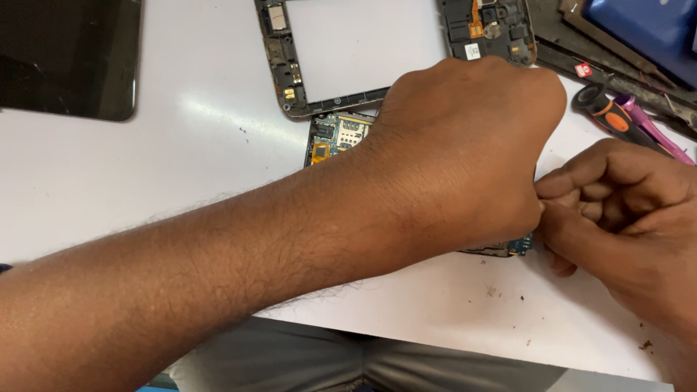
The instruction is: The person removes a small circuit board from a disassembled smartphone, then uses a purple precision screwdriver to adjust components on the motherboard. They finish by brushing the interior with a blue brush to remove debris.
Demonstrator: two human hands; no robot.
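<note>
The fingers of the right hand [624,203] are curled in and pinched together at the right edge of the opened phone body [341,138], meeting the left hand [465,152] there; whatever small part they pinch is hidden between the two hands. The left hand lies knuckles-up across the phone body, pressing down on it, with its fingers folded under, so whether they grip anything cannot be told.

The phone body sits directly beneath the left hand. Only its two ends show: a blue circuit board with a metal card slot and an orange patch at the upper left of the wrist, and a sliver of blue board at the lower right by the right hand's fingertips. Its long axis runs from upper left to lower right, and both hands are on it, the left covering most of it.

Farther out on the white bench [181,145], a dark empty phone frame [290,72] lies just above the body. A screwdriver with black and orange grip [606,109] and a pink tool [650,127] lie at upper right, beside a blue box [646,25]. A dark glass panel [69,54] rests at upper left.
</note>
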